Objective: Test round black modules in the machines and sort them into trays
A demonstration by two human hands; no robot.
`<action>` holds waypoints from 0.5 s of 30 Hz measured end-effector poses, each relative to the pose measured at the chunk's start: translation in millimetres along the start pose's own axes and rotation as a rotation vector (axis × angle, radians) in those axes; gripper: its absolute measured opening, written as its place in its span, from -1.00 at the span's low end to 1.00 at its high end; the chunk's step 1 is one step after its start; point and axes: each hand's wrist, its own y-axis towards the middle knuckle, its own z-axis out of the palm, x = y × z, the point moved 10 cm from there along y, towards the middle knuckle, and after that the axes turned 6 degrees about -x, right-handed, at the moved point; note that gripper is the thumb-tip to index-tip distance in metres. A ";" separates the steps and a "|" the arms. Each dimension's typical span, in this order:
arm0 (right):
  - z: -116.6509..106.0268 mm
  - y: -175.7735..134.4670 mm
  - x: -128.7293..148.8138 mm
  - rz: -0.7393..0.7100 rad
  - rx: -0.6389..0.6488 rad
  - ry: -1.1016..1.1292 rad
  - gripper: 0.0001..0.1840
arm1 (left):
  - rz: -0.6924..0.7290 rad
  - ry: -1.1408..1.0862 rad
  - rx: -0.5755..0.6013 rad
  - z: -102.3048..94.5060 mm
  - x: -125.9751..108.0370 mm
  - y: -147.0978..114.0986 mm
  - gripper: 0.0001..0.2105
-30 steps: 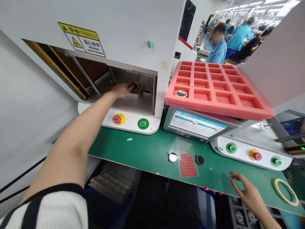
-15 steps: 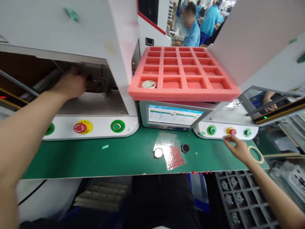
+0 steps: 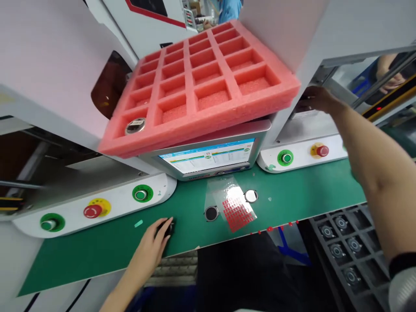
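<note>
My left hand [image 3: 152, 245] is low over the green bench, fingers closed around a dark round watch case [image 3: 169, 228] that is partly hidden by them. My right hand [image 3: 320, 99] reaches into the opening of the right machine [image 3: 305, 125]; its fingertips are in shadow there, so their grip is unclear. Between the hands, a dark-faced watch case [image 3: 211, 213] and a shiny one [image 3: 251, 196] lie on either side of a clear sheet of small red stickers [image 3: 238, 214].
A pink foam tray [image 3: 195, 123] with one round silver piece [image 3: 135, 125] rests above a monitor [image 3: 208, 157]. Red stop buttons [image 3: 92, 211] and green buttons [image 3: 141, 195] line the machine fronts. A black tray [image 3: 360, 264] of watch cases sits below the bench at right.
My left hand has come out of the left machine down to the bench and now grips a watch case. My right hand has moved from the bench-side buttons into the right machine. The view has turned.
</note>
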 end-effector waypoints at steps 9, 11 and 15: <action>-2.4 9.4 -0.3 0.117 0.139 0.049 -0.40 | 0.016 0.036 0.036 4.4 3.6 -2.4 -0.47; -21.1 8.2 -1.4 0.125 0.070 0.043 -0.42 | 0.001 0.052 0.022 -0.7 -2.6 6.5 -0.51; -64.7 -40.6 -1.3 0.093 -0.085 0.082 -0.38 | -0.036 -0.009 -0.044 -2.2 -35.0 31.9 -0.68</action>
